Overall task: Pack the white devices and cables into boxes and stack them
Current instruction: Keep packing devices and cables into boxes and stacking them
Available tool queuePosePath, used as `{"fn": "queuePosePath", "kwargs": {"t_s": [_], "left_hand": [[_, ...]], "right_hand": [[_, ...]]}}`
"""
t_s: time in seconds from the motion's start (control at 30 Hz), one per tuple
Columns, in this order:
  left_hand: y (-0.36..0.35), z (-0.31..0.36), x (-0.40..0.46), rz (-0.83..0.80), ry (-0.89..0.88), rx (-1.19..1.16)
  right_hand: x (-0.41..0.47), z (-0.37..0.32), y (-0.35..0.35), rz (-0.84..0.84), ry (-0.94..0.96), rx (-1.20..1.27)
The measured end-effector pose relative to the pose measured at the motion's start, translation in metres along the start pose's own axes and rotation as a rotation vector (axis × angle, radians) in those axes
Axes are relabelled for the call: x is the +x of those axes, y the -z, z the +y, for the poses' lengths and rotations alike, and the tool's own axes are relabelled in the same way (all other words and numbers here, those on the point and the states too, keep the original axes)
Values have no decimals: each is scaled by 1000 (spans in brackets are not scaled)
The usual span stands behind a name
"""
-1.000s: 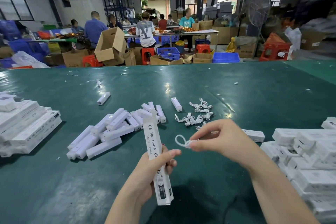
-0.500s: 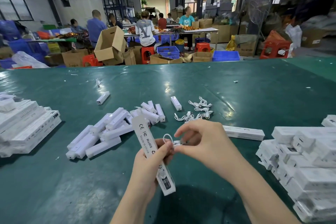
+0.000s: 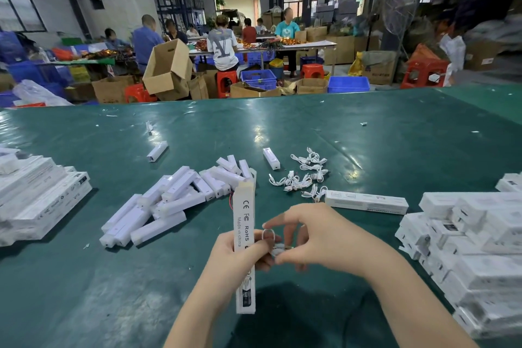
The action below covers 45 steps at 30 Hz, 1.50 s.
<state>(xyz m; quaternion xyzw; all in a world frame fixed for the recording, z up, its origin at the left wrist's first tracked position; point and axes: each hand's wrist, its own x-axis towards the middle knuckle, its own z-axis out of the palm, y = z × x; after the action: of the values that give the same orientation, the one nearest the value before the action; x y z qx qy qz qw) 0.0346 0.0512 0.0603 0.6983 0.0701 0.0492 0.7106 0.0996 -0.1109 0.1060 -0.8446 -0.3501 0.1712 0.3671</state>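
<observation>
- The left hand [image 3: 240, 256] grips one long white box [image 3: 244, 237], held nearly upright above the green bench [image 3: 367, 135].
- The right hand [image 3: 316, 234] pinches a small coiled white cable [image 3: 272, 240] just beside the box, touching the left fingers; the loop sticks up between the two hands.
- The step in hand looks like getting the cable into the box. Best to keep the coil tight, bring it up to the box's open top end and feed it in plug first — a loose loop would snag on the flap.
- Whether a device already sits inside the box cannot be told.
- Loose white devices [image 3: 169, 200] lie in one heap on the bench, roughly fifteen to twenty, overlapping too much for an exact count; two more lie apart behind it.
- Spare cables [image 3: 303, 175] — about ten, tangled.
- One closed box [image 3: 367, 202] lies alone to the right.
- Two stacks of packed boxes: left stack [image 3: 39, 195] and right stack [image 3: 480, 248], many in each.
</observation>
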Motion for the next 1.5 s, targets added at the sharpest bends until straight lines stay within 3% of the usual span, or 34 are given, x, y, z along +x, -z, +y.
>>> {"fn": "queuePosePath", "kwargs": {"t_s": [0.2, 0.33, 0.43, 0.57, 0.7, 0.93, 1.17, 1.3, 1.43, 1.5], "left_hand": [[1, -3, 0, -65, 14, -63], [1, -3, 1, -68, -40, -81], [1, -10, 5, 127, -89, 110], [7, -27, 9, 331, -321, 590], [5, -31, 11, 339, -450, 731], [-1, -30, 10, 348, -477, 784], [-3, -31, 10, 365, -465, 806], [2, -31, 12, 433, -407, 863], [4, -32, 13, 432, -369, 910], [4, -33, 13, 422, -343, 887]], "right_hand": [[-4, 4, 11, -22, 0, 109], [-4, 3, 18, 64, 64, 319], [-9, 2, 26, 238, 118, 473], [-20, -5, 40, 453, 219, 625], [-22, -12, 36, 439, 224, 528], [-15, -11, 24, 379, 52, 156], [-10, -14, 14, 459, 1, 73], [-9, -17, 10, 372, 41, -157], [-7, -15, 2, 209, 86, -188], [-6, -13, 4, 208, 92, -137]]}}
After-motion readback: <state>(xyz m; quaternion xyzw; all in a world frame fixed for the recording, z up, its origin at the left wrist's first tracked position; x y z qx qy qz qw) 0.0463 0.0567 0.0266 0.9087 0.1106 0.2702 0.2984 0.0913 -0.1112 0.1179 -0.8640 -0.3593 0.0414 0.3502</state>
